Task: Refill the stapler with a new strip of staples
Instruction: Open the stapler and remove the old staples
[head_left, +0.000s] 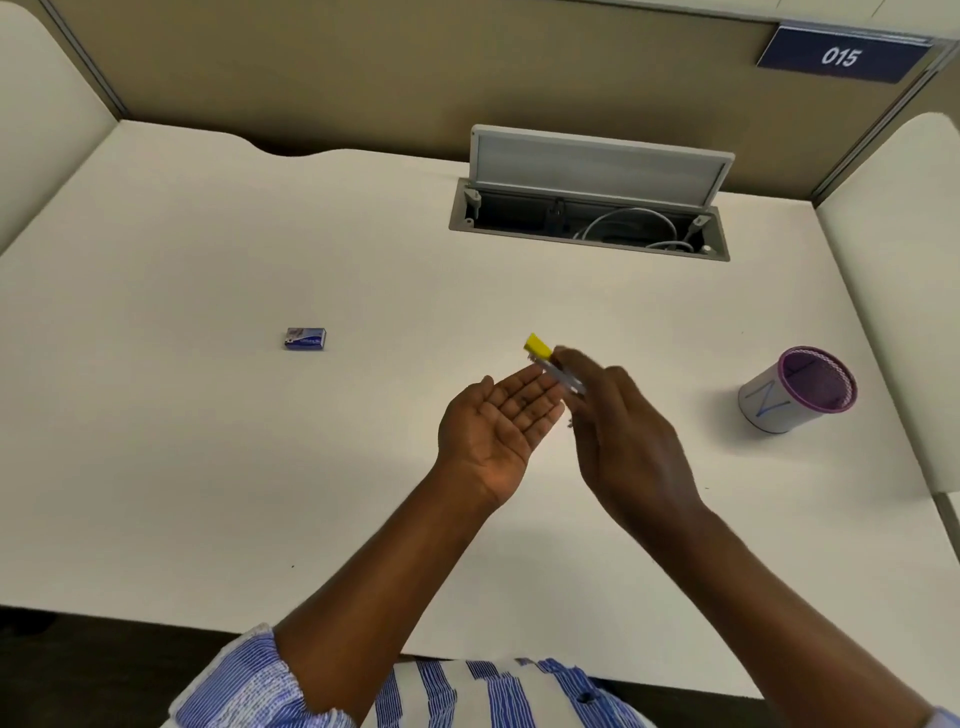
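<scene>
A small yellow stapler (540, 349) is gripped in the right hand (623, 431) above the white worktop (208, 441), its metal part blurred. The left hand (498, 415) is held flat and empty, palm up, fingertips just beside the stapler. A blue staple box (305, 338) lies well apart to the left.

right hand (618, 415): grips yellow stapler (540, 349) | left hand (498, 421): palm up | staple box (305, 338): on desk (208, 415)

Looking like an office cubicle: white laminate desk (260, 467) sitting between beige partition panels (311, 67), blue "015" number plate (841, 54), open grey cable hatch (592, 208).
</scene>
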